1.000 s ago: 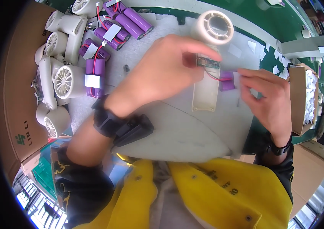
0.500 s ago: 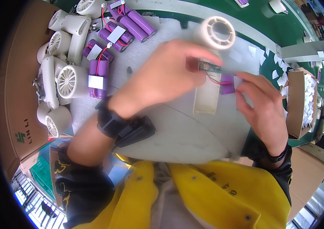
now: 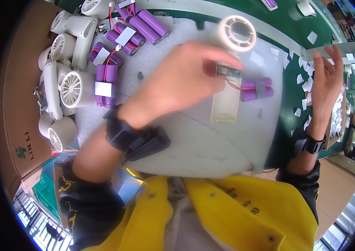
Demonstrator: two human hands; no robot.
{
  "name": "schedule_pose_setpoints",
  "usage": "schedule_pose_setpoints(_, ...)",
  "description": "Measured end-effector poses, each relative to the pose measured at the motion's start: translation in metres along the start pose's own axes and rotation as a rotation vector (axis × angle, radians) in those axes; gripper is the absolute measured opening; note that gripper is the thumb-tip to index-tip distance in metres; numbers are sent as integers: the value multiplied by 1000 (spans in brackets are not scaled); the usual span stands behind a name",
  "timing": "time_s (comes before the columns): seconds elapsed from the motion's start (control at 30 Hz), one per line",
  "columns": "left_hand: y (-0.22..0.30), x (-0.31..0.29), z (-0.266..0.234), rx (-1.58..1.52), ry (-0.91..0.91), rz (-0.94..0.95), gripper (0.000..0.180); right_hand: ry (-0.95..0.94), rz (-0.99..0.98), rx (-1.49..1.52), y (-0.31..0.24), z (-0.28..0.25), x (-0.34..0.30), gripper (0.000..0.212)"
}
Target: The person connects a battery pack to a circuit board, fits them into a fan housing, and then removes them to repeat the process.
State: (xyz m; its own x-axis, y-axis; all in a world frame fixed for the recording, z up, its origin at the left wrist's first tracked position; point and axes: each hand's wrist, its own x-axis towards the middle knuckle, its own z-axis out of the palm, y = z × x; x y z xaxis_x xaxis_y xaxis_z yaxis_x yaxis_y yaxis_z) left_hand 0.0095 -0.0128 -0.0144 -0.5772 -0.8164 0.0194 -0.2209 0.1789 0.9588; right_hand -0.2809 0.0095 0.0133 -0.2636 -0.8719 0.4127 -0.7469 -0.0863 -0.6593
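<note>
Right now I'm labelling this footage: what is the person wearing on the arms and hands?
Both hands are bare. The left wrist carries a black strap with a chunky black box on it, the right wrist a black band. Black sleeves are pushed up under a yellow vest.

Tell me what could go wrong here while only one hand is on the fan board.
1. The left hand alone pinches the small circuit board at the open handle of the white fan; the right hand is lifted clear, so the fan may shift.
2. The thin red wires to the purple battery pack could be tugged loose.
3. The pack lies loose near the edge of the white mat and might slide off.
</note>
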Motion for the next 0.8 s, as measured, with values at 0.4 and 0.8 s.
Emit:
schedule_pose_setpoints(0.4, 1, -1, 2, 14, 64, -26, 35, -769, -348, 157, -43, 22, -38, 36)
schedule_pose_setpoints(0.8, -5, 1, -3, 73, 12, 34, 36, -1061, 342, 484, -42, 8, -24, 26)
